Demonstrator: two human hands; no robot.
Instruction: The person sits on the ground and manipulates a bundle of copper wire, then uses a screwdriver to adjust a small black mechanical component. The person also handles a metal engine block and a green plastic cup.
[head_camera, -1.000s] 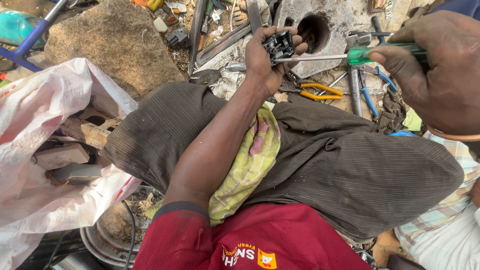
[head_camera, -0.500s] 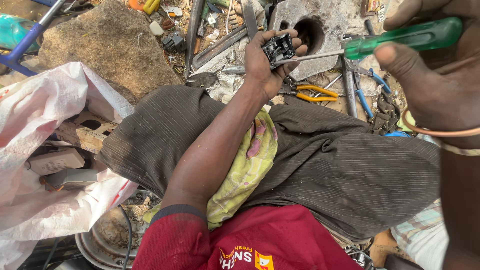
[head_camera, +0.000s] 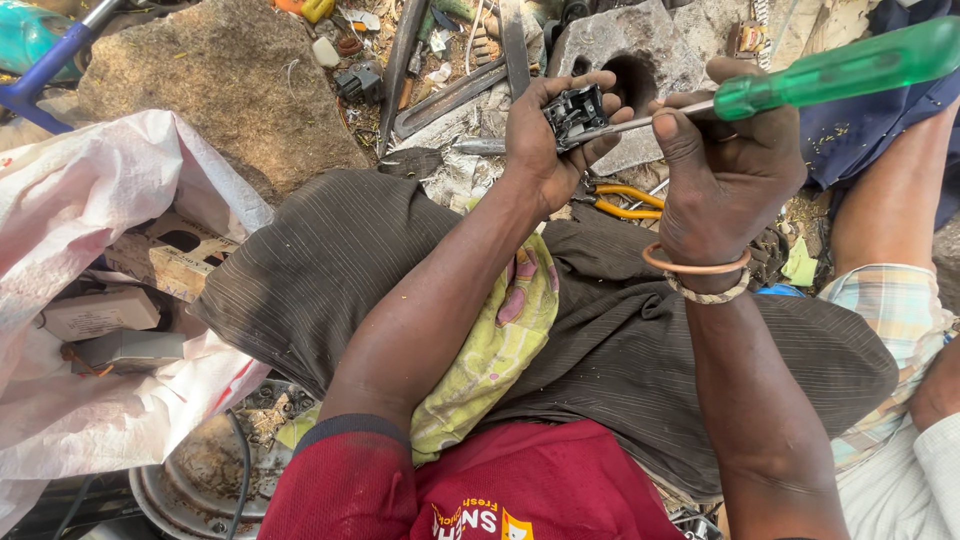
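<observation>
left hand (head_camera: 545, 140): small black part (head_camera: 573, 110) gripped | right hand (head_camera: 725, 165): green screwdriver (head_camera: 800, 80) gripped, tip pressed into part

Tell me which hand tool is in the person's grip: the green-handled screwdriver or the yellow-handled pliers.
The green-handled screwdriver: the right hand holds it, tip against the small black part in the left hand. The yellow-handled pliers lie untouched below.
</observation>
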